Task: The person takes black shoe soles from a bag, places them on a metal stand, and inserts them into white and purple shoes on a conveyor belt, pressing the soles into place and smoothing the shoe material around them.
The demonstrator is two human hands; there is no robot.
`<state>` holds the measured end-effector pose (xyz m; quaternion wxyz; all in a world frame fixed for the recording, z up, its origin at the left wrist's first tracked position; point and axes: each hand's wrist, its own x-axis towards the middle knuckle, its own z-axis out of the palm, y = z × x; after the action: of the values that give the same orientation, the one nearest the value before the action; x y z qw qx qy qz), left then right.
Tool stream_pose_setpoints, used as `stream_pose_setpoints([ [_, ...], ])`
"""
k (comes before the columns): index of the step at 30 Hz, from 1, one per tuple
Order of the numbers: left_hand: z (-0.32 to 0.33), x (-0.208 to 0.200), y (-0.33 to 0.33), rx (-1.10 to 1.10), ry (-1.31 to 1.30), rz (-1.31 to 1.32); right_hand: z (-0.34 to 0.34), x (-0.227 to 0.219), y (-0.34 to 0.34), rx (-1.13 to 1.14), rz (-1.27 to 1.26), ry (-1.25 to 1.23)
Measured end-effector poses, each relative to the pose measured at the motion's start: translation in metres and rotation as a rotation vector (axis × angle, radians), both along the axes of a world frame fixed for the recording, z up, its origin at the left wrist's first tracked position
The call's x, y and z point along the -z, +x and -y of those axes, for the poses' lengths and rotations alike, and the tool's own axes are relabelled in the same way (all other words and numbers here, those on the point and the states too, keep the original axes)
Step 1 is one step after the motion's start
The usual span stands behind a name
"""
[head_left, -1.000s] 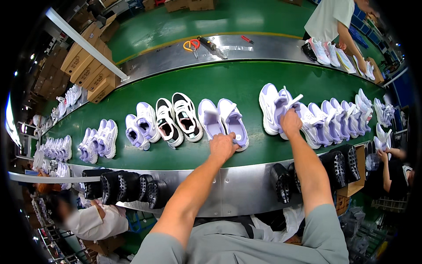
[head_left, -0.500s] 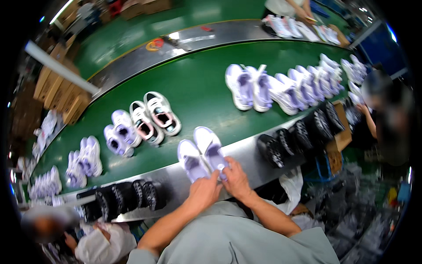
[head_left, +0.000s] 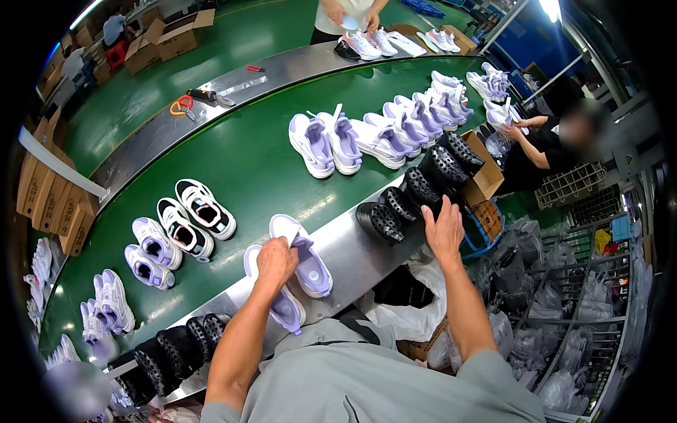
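Note:
A pair of white-and-lavender sneakers lies at the near edge of the line in front of me. My left hand [head_left: 277, 259] is closed on the upper of the pair's left sneaker [head_left: 285, 310], covering part of it. Against it rests the right sneaker [head_left: 312, 271], its lavender insole showing. Away to the right, my right hand [head_left: 444, 229] is open, fingers stretched toward a row of black, hole-dotted curved pieces [head_left: 400, 203] on the metal ledge. Its fingertips are close to them; I cannot tell whether they touch.
White-and-lavender sneakers [head_left: 310, 144] line the green belt [head_left: 240, 151] at right; more stand left beside a black-and-white pair [head_left: 204, 211]. More black pieces [head_left: 176, 352] sit lower left. Scissors [head_left: 182, 106] lie on the far metal rail. Co-workers stand across and at right.
My right hand has left the sneakers and moved right to the black pieces. My left hand has shifted up onto the left sneaker. The view has turned to the right.

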<state>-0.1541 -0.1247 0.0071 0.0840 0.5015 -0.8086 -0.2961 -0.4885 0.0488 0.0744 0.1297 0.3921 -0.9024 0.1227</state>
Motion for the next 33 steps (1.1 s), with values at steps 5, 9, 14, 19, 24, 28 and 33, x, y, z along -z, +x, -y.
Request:
stream_pose_setpoints([
  [5,-0.001,-0.006,-0.009,0.084,0.106,-0.041,0.008,0.009,-0.047,-0.018,-0.107,0.224],
  [9,-0.001,-0.004,-0.003,0.031,0.144,-0.096,0.012,-0.029,-0.024,-0.161,-0.180,0.090],
  [14,0.003,0.005,-0.005,0.036,0.160,-0.069,0.003,-0.070,0.069,-0.332,0.720,-0.069],
  [19,0.002,0.001,-0.021,0.105,0.143,-0.055,-0.005,-0.005,0.146,-0.432,0.965,0.299],
  [24,0.012,0.020,-0.024,0.278,0.127,-0.049,0.015,0.011,0.164,-0.316,0.910,0.239],
  [28,0.035,0.018,-0.026,0.324,0.101,-0.030,0.014,0.013,0.182,-0.460,0.509,0.186],
  [33,0.021,0.028,-0.046,0.463,0.177,-0.136,0.032,0.004,0.154,-0.463,0.597,0.438],
])
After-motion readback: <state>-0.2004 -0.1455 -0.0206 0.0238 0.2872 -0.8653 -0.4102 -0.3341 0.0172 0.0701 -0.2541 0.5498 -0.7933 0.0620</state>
